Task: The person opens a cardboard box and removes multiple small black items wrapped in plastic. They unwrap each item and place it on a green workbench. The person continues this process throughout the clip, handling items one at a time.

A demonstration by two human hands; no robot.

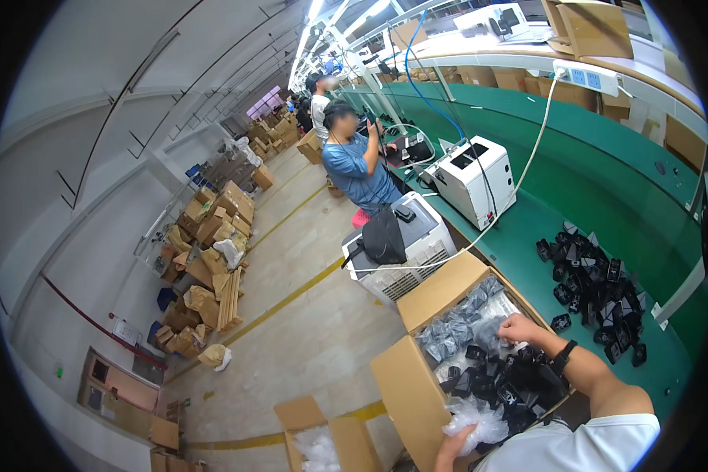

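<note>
An open cardboard box stands in front of me. Inside it lie small black plastic parts and several grey items in clear bags. My left hand, at the box's near side, is closed on a bunch of crumpled clear plastic bags. Over the box's far right part is my right hand, its fingers bent together at a clear plastic bag that hangs below them. Whether that bag holds anything, I cannot tell. A black band circles my right wrist.
Black parts lie heaped on the green bench to the right. Beyond the box stands a white machine with a black bag on it. A smaller box holds clear plastic. A person in blue works farther along the bench.
</note>
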